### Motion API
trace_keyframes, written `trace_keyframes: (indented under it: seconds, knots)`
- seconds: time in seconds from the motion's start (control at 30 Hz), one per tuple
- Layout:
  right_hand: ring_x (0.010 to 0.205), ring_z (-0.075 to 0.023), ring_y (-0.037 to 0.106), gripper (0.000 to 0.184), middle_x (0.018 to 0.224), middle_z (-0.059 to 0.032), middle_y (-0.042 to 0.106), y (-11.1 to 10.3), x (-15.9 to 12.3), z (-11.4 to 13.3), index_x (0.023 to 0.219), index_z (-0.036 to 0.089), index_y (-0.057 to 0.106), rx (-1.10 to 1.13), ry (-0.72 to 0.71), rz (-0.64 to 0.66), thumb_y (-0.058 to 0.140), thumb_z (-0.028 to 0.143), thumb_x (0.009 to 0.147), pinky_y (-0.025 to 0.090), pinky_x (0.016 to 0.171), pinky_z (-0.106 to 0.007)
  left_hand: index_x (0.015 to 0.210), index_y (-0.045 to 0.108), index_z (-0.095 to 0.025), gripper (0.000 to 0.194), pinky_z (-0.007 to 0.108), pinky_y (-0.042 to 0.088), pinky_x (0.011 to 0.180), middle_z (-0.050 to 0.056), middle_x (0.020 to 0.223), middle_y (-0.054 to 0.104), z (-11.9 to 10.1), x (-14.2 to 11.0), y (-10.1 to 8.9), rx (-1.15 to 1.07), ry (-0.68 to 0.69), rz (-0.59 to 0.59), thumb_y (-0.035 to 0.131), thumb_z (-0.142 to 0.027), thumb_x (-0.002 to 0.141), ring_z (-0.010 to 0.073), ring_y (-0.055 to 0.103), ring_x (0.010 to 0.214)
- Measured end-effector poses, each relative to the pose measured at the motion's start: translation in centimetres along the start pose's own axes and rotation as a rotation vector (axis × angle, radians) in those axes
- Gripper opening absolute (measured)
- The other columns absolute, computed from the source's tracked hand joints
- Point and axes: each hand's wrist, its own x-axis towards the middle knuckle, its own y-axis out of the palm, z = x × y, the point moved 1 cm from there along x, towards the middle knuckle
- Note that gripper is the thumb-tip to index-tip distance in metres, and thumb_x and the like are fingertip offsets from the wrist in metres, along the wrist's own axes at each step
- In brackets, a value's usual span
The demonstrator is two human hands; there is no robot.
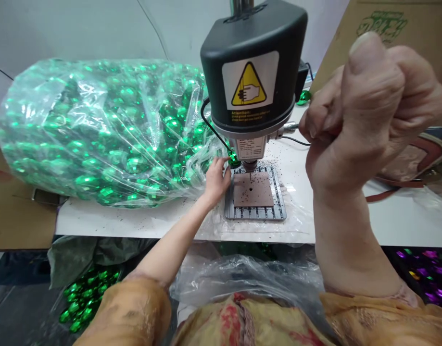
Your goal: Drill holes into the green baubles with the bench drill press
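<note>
A small black bench drill press (255,91) stands in front of me, its thin bit pointing down over a brown square board (260,194) on the slotted metal base (280,211). The board has a dark hole in it. My right hand (372,105), raised at the right, is closed around the press's feed lever (290,128). Left of the bit, my left hand (218,178) pinches a shiny green faceted ball (234,158) by its side. The ball is partly hidden behind the fingers and the press head.
A big clear plastic bag (98,139) full of green balls fills the left of the white table (408,218). Dark shavings lie around the base. A loose green ball (304,97), a cardboard box (336,57) and a reddish-brown bag (419,158) are at the right.
</note>
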Motion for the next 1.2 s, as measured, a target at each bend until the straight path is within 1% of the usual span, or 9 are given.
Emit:
trace_keyframes:
  seconds: [0.1,0.2,0.4,0.5,0.67,0.83,0.93,1.07,1.2]
  knots:
    - [0.038,-0.0032,0.037,0.048,0.042,0.0079,0.028,-0.1,0.1,-0.3,0.050,0.019,0.038,0.045,-0.049,0.011,0.069,0.032,0.085,0.021,0.042,-0.026,0.116,0.063,-0.017,0.035,0.041,0.053,0.091,0.013,0.115,0.065,2.0,3.5,2.4,0.060,-0.025,0.129,0.068,-0.014,0.081,0.0287,0.063,0.106]
    - [0.040,-0.0028,0.038,0.048,0.044,0.0066,0.032,0.0,0.0,-0.3,0.049,0.018,0.038,0.033,-0.013,0.011,0.067,0.028,0.086,0.021,0.044,-0.027,0.115,0.064,-0.016,0.038,0.046,0.053,0.093,0.015,0.121,0.064,2.9,4.5,3.8,0.110,-0.053,0.242,0.074,-0.017,0.078,0.0335,0.061,0.112]
    - [0.040,-0.0046,0.035,0.044,0.045,0.0058,0.031,-0.2,-0.3,-0.1,0.053,0.019,0.034,0.029,-0.039,0.037,0.058,0.018,0.091,0.021,0.044,-0.027,0.112,0.062,-0.018,0.038,0.043,0.051,0.095,0.011,0.113,0.066,2.4,3.2,1.8,-0.042,-0.011,0.154,0.075,-0.021,0.075,0.0288,0.062,0.108]
    - [0.041,-0.0055,0.036,0.046,0.045,0.0054,0.026,-0.4,-0.3,-0.1,0.054,0.019,0.033,0.000,-0.041,0.061,0.060,0.023,0.091,0.022,0.045,-0.027,0.115,0.061,-0.022,0.038,0.038,0.052,0.089,0.007,0.111,0.066,1.5,1.2,-0.1,-0.308,-0.104,0.080,0.073,-0.033,0.080,0.0234,0.063,0.100]
    - [0.038,-0.0047,0.032,0.053,0.044,0.0060,0.027,-0.2,-0.3,0.0,0.052,0.019,0.031,-0.002,-0.035,0.033,0.067,0.038,0.086,0.021,0.042,-0.028,0.126,0.052,-0.028,0.048,0.035,0.056,0.072,0.007,0.111,0.067,-0.2,-2.4,-1.6,-1.037,-0.523,0.136,0.058,-0.058,0.090,0.0183,0.067,0.083]
    - [0.037,-0.0055,0.033,0.052,0.044,0.0063,0.027,-0.1,-0.3,0.1,0.052,0.019,0.031,0.064,-0.041,0.027,0.069,0.035,0.085,0.019,0.042,-0.030,0.113,0.058,-0.022,0.047,0.031,0.055,0.068,0.008,0.104,0.070,-1.1,-4.1,-1.6,-1.273,-0.724,0.239,0.070,-0.056,0.082,0.0171,0.067,0.079]
    - [0.039,-0.0063,0.033,0.050,0.045,0.0061,0.028,-0.3,-0.3,0.2,0.052,0.020,0.032,0.013,-0.018,0.037,0.066,0.032,0.087,0.020,0.043,-0.030,0.119,0.059,-0.023,0.049,0.030,0.054,0.069,0.007,0.107,0.071,-1.0,-4.1,-1.5,-1.210,-0.677,0.237,0.074,-0.049,0.080,0.0166,0.068,0.081]
    - [0.040,-0.0068,0.036,0.046,0.046,0.0062,0.031,-0.5,-0.3,0.4,0.053,0.020,0.035,0.037,0.006,0.076,0.065,0.027,0.088,0.023,0.045,-0.029,0.127,0.060,-0.023,0.057,0.034,0.053,0.090,0.007,0.117,0.069,-0.8,-4.0,-1.7,-0.820,-0.393,0.251,0.081,-0.040,0.076,0.0203,0.066,0.102]
    - [0.041,-0.0057,0.036,0.045,0.046,0.0064,0.031,-0.7,-0.3,0.7,0.053,0.020,0.037,0.063,0.017,0.081,0.065,0.029,0.088,0.021,0.046,-0.028,0.124,0.058,-0.021,0.056,0.037,0.052,0.090,0.006,0.113,0.064,-0.8,-4.0,-1.9,-0.428,-0.148,0.205,0.081,-0.039,0.076,0.0199,0.063,0.097]
